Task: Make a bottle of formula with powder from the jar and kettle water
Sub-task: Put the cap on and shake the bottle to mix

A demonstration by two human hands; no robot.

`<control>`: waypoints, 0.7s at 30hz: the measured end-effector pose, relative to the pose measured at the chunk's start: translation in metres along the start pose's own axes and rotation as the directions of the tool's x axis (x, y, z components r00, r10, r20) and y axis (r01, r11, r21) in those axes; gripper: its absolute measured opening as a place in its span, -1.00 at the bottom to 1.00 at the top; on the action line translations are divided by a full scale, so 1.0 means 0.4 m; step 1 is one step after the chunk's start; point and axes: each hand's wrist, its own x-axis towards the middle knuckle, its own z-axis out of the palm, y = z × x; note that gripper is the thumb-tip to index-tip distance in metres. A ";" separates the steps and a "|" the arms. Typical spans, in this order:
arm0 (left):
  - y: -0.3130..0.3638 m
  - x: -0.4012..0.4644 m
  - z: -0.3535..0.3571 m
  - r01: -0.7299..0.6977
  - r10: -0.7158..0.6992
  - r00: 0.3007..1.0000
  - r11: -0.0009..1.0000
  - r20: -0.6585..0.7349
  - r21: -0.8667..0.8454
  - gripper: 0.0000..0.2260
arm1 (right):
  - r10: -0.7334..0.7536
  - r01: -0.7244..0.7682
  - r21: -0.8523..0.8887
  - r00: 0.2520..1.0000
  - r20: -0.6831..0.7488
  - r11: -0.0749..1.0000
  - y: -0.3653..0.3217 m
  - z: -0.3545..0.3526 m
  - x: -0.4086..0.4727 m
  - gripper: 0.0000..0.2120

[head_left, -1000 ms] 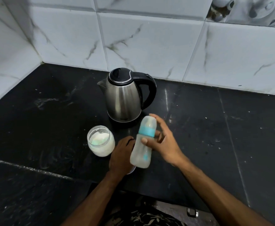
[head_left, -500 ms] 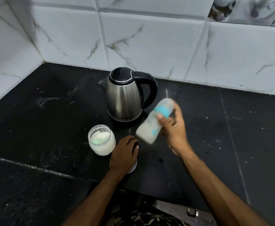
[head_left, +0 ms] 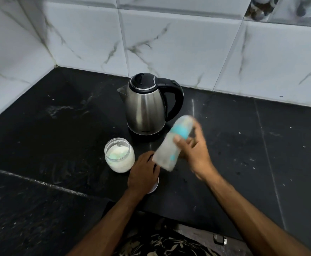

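Observation:
My right hand (head_left: pixel 195 154) grips a capped baby bottle (head_left: pixel 171 145) with a teal collar, tilted with its top up and to the right, motion-blurred, in front of the kettle. The steel kettle (head_left: pixel 145 106) with black lid and handle stands on the black counter (head_left: pixel 58 126). An open glass jar (head_left: pixel 119 155) of white powder with a pale green scoop inside sits left of my hands. My left hand (head_left: pixel 143 173) lies flat on a white lid (head_left: pixel 154 187) on the counter, just right of the jar.
White marble-look tiles (head_left: pixel 169 43) form the back and left walls, meeting in a corner at far left. The counter's front edge runs below my forearms, with a small metal latch (head_left: pixel 219 239) under it at right.
The bottle went from upright beside my left hand to tilted and raised rightward, then dropped back a little toward my left hand; it is blurred. My left hand stays on the lid.

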 end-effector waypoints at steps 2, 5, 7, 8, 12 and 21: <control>0.005 -0.004 -0.011 0.049 -0.044 0.998 0.994 0.055 -0.096 -0.56 | 0.071 -0.043 -0.155 0.981 0.178 0.987 0.016 0.006 -0.026 -0.26; 0.006 0.000 -0.007 0.033 -0.034 0.999 0.999 0.025 0.014 -0.70 | -0.024 0.023 -0.051 1.000 -0.001 0.998 -0.004 -0.002 0.001 -0.34; 0.003 0.006 0.002 -0.005 0.004 1.000 0.998 0.020 0.061 -0.73 | -0.052 0.074 0.110 0.981 -0.187 0.991 -0.026 -0.013 0.033 -0.35; 0.002 0.008 0.002 -0.022 0.021 1.000 0.997 0.015 0.077 -0.72 | -0.057 0.088 0.146 0.976 -0.208 0.985 -0.028 -0.016 0.038 -0.34; 0.004 -0.001 -0.004 0.058 -0.056 0.998 0.996 0.031 -0.064 -0.65 | 0.018 -0.011 -0.089 0.996 0.084 0.996 0.009 0.007 -0.014 -0.30; 0.001 0.007 0.000 -0.007 0.005 1.000 0.997 0.022 0.078 -0.74 | -0.032 0.051 0.112 0.986 -0.163 0.992 -0.010 -0.009 0.023 -0.33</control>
